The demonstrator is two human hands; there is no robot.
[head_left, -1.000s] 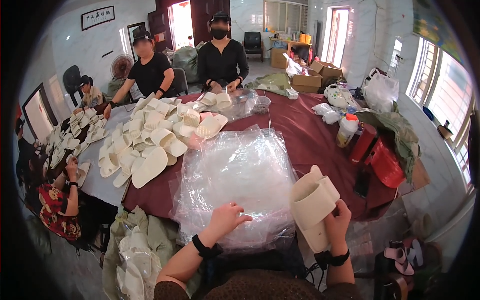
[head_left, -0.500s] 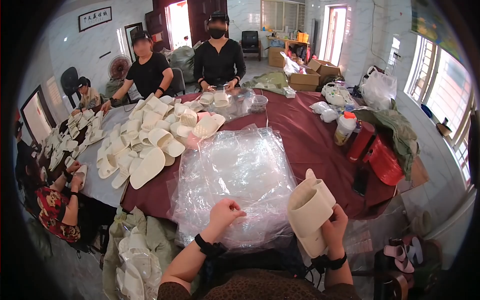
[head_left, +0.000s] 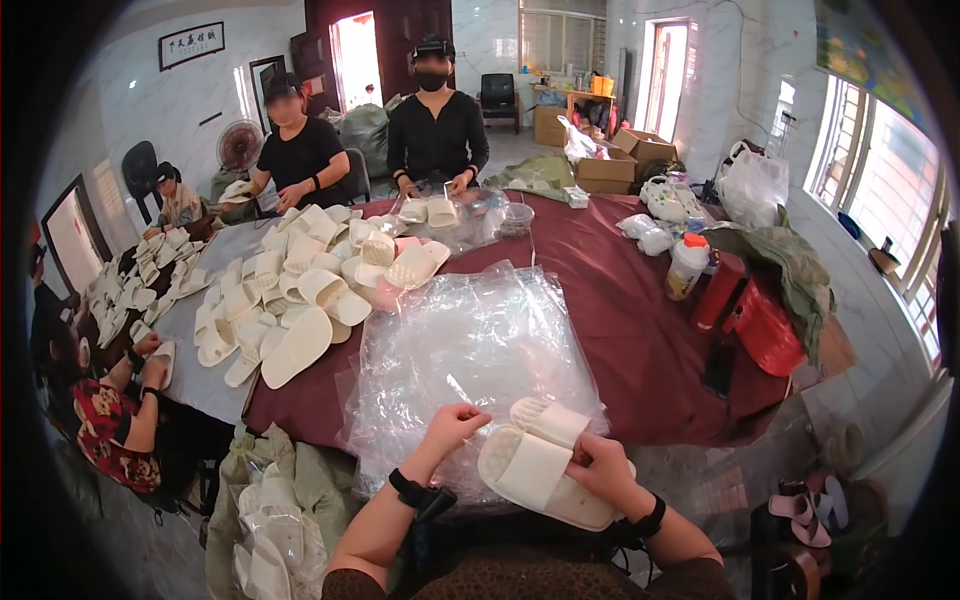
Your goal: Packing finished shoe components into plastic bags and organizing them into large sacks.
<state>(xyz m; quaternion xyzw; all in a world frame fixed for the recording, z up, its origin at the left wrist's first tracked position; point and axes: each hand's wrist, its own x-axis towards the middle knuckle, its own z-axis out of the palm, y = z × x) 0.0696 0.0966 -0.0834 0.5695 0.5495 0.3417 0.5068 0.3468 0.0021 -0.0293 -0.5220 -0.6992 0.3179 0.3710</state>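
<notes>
My right hand grips a pair of cream slippers, held close together, with toes pointing left over the near edge of the bag stack. To their left, my left hand is closed in a pinch above the clear plastic bags. Whether its fingertips hold a film edge cannot be made out. The flat stack of bags lies on the dark red tablecloth in front of me. Beyond it, to the left, rises a heap of loose cream slippers.
At right stand a bottle with an orange cap, a red box, a red plastic bundle and a dark phone. A sack of wrapped slippers sits at lower left. Several co-workers are around the table's far and left sides.
My right hand has swung the slippers left and tilted them from upright to nearly flat, near my left hand. The left hand has barely moved. One co-worker at the back has drawn their arms in.
</notes>
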